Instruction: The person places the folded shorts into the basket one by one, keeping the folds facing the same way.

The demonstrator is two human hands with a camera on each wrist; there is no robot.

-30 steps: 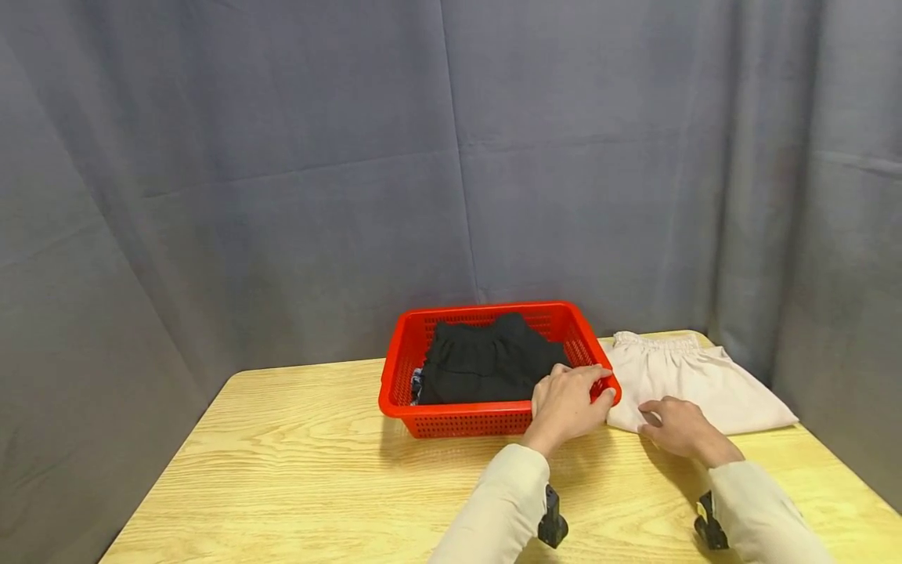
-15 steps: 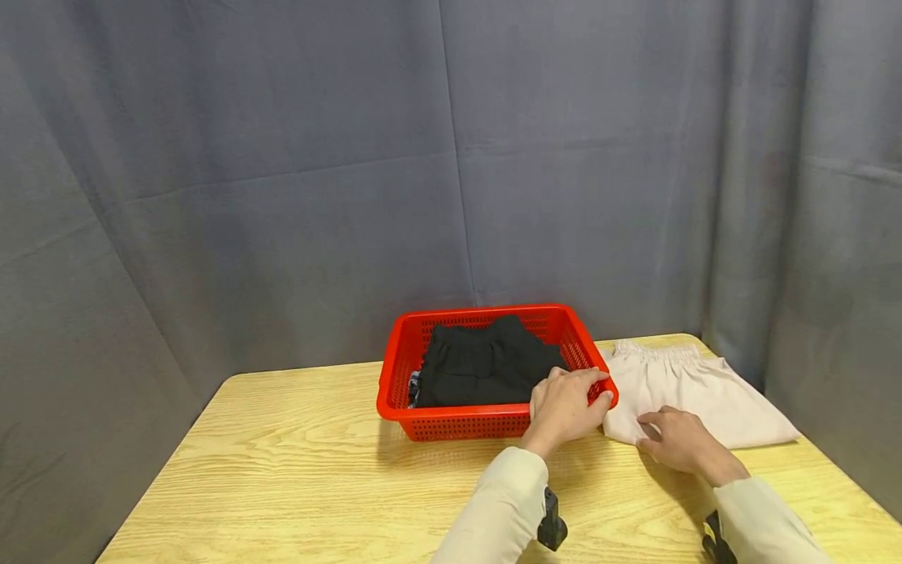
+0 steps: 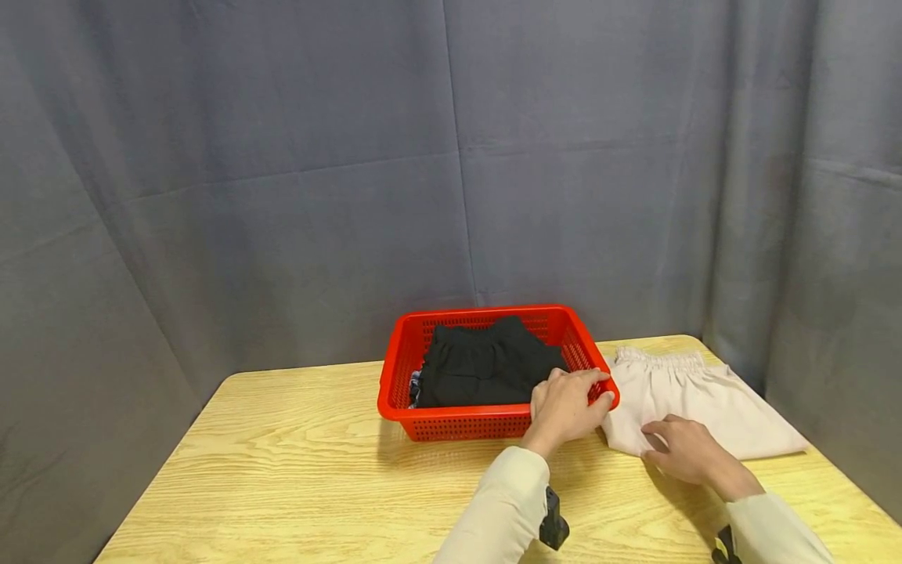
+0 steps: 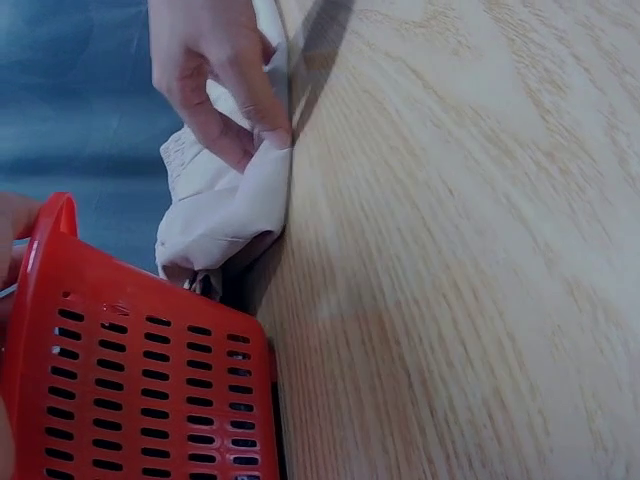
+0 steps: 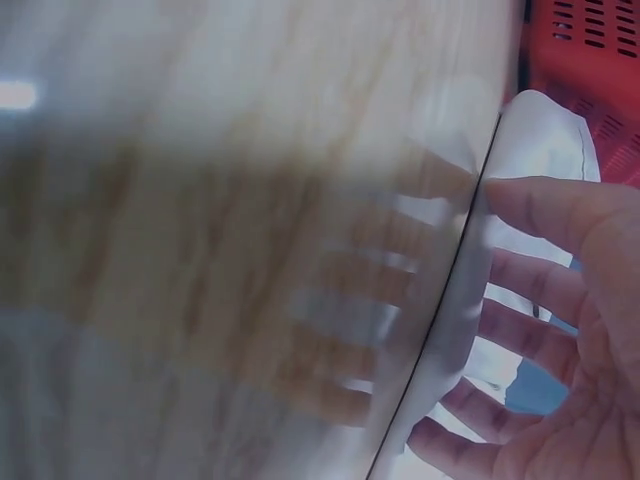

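Note:
My left hand (image 3: 567,406) grips the front right corner of a red plastic basket (image 3: 465,425), fingers over the rim. Black shorts (image 3: 486,364) with a gathered waist lie inside, partly covering a patterned cloth (image 3: 415,385). Right of the basket, pale pink shorts (image 3: 705,399) with an elastic waistband lie folded flat on the table. My right hand (image 3: 694,453) pinches their near edge, its thumb (image 5: 540,205) at the table side and the other fingers on top. In the left wrist view, the pale fabric (image 4: 225,210) bunches slightly under that hand.
The wooden table (image 3: 282,470) extends to the left and in front of the basket. Grey curtains (image 3: 317,196) hang behind the table and along both sides. A small black wrist camera (image 3: 553,525) sits under the left sleeve.
My right hand and the pale pink shorts have slid a little toward me and to the right. My left hand stays on the basket corner, and the basket is nearly still.

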